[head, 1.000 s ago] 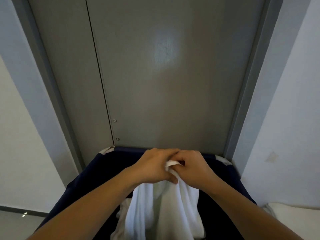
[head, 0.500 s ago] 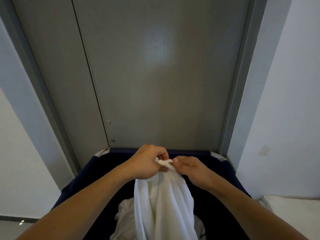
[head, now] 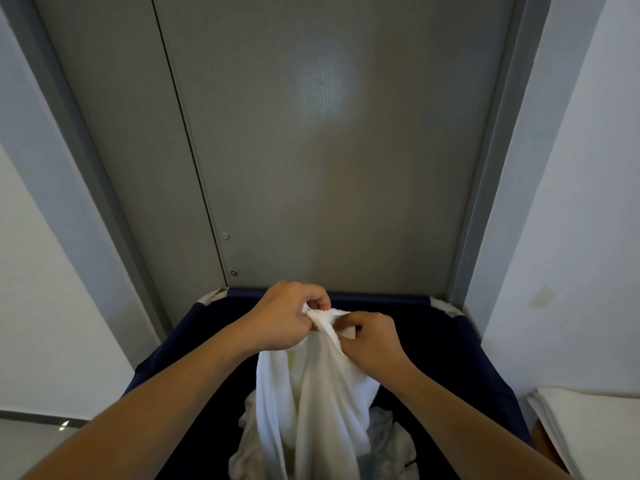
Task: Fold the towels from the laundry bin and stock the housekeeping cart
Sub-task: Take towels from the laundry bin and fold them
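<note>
Laundry bin (head: pixel 460 344), navy fabric, one: crumpled white linen (head: pixel 388 441) at bottom, count unclear. White towel (head: pixel 311 393), one: hangs lengthwise over bin's middle, top edge bunched. Folded white stack (head: pixel 595 427) beside bin's right edge. Left hand (head: pixel 284 317), right hand (head: pixel 372 341): fingers curled, pinching towel's top edge, nearly touching.

You've got nothing to read here: no label, brand, number or sign shows on the grey door (head: pixel 329 168) or the dark laundry bin (head: pixel 450 341). The white towel (head: pixel 322 393) carries no tag or print either (its top edge is bunched up, so part of it stays hidden).
</note>
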